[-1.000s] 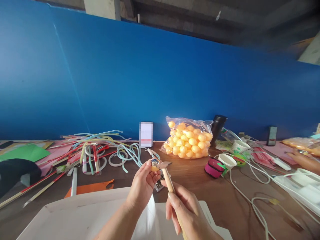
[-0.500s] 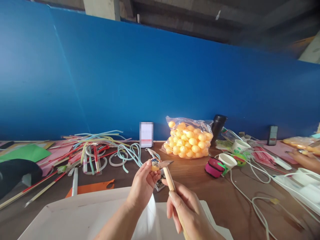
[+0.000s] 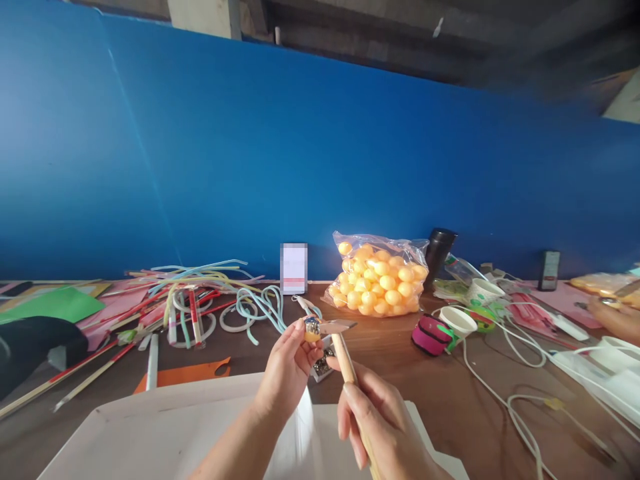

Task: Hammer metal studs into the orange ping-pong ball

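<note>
Between the fingertips of my left hand (image 3: pixel 286 365) is a small orange ball (image 3: pixel 313 332), its upper part covered with shiny silver pieces. My right hand (image 3: pixel 375 417) is wrapped round the wooden handle of a hammer (image 3: pixel 345 360). The metal hammer head is right beside the ball, pointed end to the right; whether it touches the ball, I cannot tell. Below and behind the hands sits a small box (image 3: pixel 324 363) of shiny metal bits, partly hidden by my fingers and the handle.
White cardboard (image 3: pixel 200 427) lies under my forearms. A clear bag of orange balls (image 3: pixel 377 277) stands ahead, near a black bottle (image 3: pixel 440 257) and paper cup (image 3: pixel 457 322). Tubes and sticks (image 3: pixel 190 300) clutter the left; white cables (image 3: pixel 500 393) run right. Another person's hand (image 3: pixel 617 317) shows far right.
The hammer has shifted slightly right, its head a little further from the ball. My left hand keeps its hold. The other person's hand has moved slightly.
</note>
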Available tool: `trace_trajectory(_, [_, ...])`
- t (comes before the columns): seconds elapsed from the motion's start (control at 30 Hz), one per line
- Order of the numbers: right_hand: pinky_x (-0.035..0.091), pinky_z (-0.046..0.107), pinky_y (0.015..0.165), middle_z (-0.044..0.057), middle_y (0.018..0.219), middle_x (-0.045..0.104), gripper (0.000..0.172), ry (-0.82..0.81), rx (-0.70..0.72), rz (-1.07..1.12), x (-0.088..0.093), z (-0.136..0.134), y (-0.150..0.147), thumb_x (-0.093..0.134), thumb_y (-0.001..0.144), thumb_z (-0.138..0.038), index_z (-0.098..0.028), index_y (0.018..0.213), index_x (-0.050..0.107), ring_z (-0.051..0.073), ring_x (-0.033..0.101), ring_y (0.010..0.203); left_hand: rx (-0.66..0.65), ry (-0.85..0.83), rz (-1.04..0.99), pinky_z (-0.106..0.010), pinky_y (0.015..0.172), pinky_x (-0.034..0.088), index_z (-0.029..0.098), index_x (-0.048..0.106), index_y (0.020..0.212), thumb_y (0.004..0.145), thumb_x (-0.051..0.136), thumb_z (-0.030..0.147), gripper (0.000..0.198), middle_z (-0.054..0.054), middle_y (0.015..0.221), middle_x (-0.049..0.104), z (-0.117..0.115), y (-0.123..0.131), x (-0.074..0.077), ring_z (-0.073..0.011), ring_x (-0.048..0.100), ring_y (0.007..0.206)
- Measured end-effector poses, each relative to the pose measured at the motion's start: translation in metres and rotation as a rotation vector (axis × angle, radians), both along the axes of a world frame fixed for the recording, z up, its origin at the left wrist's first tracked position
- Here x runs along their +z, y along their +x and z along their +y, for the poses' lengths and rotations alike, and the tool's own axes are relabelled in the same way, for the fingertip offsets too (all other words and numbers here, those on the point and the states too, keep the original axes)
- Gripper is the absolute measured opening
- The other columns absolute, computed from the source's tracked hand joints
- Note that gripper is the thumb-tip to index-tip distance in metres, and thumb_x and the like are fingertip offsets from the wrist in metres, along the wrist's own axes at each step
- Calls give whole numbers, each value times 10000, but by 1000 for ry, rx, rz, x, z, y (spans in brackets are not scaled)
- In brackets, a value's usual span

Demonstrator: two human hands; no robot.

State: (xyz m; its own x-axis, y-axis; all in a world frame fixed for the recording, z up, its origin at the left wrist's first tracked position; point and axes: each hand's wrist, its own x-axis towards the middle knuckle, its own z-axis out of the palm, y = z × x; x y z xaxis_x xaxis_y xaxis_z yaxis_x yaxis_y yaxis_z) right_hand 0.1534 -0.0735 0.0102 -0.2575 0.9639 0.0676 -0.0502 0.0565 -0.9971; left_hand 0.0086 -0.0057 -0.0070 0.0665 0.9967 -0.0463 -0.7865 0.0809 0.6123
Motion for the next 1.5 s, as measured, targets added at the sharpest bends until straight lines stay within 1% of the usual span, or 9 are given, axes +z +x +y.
trace_trajectory(0.27, [277,196,358,-15,586,589,550,-9,-6,-16,1,0,0,478,924,-509,-93,1283,504,56,391,330,5,19,21,-210,595,507,115,634,1001,812,659,295,262,-52,816,637,0,0,0,-112,599,667])
trace_trajectory(0.47, [264,195,361,-15,585,589,533,3,-19,12,2,-1,1,480,927,-495,-96,1280,509,55,393,331,21,1,6,-210,608,513,118,637,960,816,655,288,223,-49,818,640,-1,0,2,-111,605,672])
trace_trajectory(0.63, [257,192,364,-15,586,593,525,-3,-37,35,0,-3,1,491,925,-491,-101,1275,516,50,393,330,-2,-16,-26,-210,601,514,127,627,913,822,647,292,189,-45,803,633,0,-1,2,-114,606,676])
trace_trajectory(0.77, [235,182,340,-17,568,591,560,-26,9,3,-3,-2,-2,495,911,-524,-97,1272,519,48,381,314,-18,10,-25,-219,620,520,118,625,959,848,614,286,201,-70,864,646,1,-1,1,-107,592,677])
trace_trajectory(0.87, [221,177,331,-27,554,579,556,-26,10,-12,-5,-2,-4,490,912,-525,-96,1264,526,41,359,304,-29,24,-20,-221,619,520,108,625,990,861,596,288,222,-91,910,654,1,-1,1,-104,587,677])
trace_trajectory(1.03, [265,185,350,-18,579,594,566,-20,9,5,-3,-3,-3,488,913,-524,-99,1286,506,53,393,325,-31,8,-30,-223,611,525,112,626,971,857,600,290,212,-84,863,658,1,-1,1,-112,599,671])
trace_trajectory(1.17, [252,183,345,-27,567,577,566,-29,-2,-31,-1,-3,-4,478,916,-530,-97,1280,512,50,373,318,-26,-17,-48,-229,602,530,119,622,925,848,608,271,171,-82,846,658,1,-2,0,-117,605,658])
trace_trajectory(1.33, [273,196,358,-19,579,583,562,-10,-12,-24,2,-3,-3,471,918,-530,-107,1286,512,60,391,326,-33,-54,-77,-217,584,523,132,605,849,843,608,249,117,-55,745,633,1,-1,2,-122,608,650])
trace_trajectory(1.5, [250,192,350,-21,571,576,557,-9,4,-37,2,-2,-3,467,923,-523,-109,1293,513,58,370,320,-72,-44,-90,-218,580,520,115,616,854,859,582,253,142,-72,772,640,0,-1,3,-120,602,644])
